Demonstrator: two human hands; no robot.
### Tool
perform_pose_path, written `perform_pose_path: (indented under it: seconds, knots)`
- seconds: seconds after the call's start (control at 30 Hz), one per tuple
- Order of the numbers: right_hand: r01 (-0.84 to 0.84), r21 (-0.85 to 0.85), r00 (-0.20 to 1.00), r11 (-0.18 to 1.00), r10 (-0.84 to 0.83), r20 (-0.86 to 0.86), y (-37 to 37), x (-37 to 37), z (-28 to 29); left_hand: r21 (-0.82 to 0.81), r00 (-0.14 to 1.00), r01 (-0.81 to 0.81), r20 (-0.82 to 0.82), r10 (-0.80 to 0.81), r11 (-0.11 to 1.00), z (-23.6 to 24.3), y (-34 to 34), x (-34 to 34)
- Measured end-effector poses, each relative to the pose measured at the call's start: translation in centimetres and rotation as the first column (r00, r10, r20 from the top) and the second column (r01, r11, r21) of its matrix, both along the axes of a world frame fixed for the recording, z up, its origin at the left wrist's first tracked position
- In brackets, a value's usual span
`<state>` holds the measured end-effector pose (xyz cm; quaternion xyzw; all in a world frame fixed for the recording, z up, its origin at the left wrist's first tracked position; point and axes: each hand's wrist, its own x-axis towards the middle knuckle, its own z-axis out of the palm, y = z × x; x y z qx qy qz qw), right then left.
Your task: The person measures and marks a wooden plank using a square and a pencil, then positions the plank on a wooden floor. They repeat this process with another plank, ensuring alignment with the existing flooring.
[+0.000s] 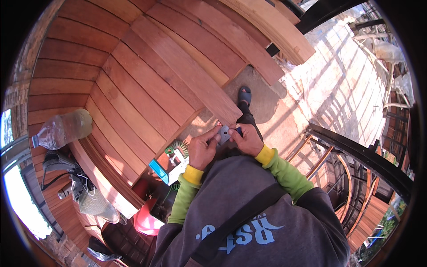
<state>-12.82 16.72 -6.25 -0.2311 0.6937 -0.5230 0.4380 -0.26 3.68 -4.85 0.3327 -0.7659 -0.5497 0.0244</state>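
A small grey, flat piece with a dark hole [225, 132] sits between my two hands, in front of my chest. My left hand [202, 149] pinches one side of it with thumb and fingers. On the other side, my right hand [247, 140] is closed with its thumb against the piece. A short dark blue object [239, 129] with a light end shows in my right fingers; its kind is unclear. Just beyond my hands is the near end of a long reddish wooden board [195, 80], which lies across the planks.
Reddish planks [129, 102] cover the floor and wall on the left. More loose boards [267, 31] lie at the top. A large plastic bottle [62, 129], a blue-and-white tool [169, 171] with a green coiled hose and a pink container [147, 219] are left. Black metal rails [364, 158] stand right.
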Motion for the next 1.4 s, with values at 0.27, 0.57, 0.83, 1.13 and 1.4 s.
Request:
perform_pose_path:
  seconds: [0.27,0.57,0.83,1.13,1.4]
  knots:
    - [-0.034,-0.005,0.998,0.999,0.034,-0.048,-0.1,-0.2,0.4,0.039,0.995,0.056,0.076,-0.059,0.998,0.8,-0.3,-0.2]
    - [0.003,-0.006,1.0,1.0,-0.003,0.004,-0.1,-0.1,0.0,0.01,1.0,0.015,-0.022,-0.015,1.0,-0.4,-0.1,0.2]
    - [0.001,0.015,1.0,1.0,-0.002,0.024,-0.1,-0.2,0.2,0.095,0.998,0.04,0.046,-0.044,0.995,0.5,-0.4,-0.1]
    - [0.008,-0.006,0.998,1.0,-0.008,0.065,0.0,-0.1,-0.2,0.006,1.0,0.024,-0.001,-0.024,1.0,0.6,-0.3,-0.1]
    - [0.003,0.016,0.995,1.0,-0.005,0.103,0.2,-0.1,-0.4,0.006,1.0,0.012,0.009,-0.012,1.0,0.3,-0.2,0.0]
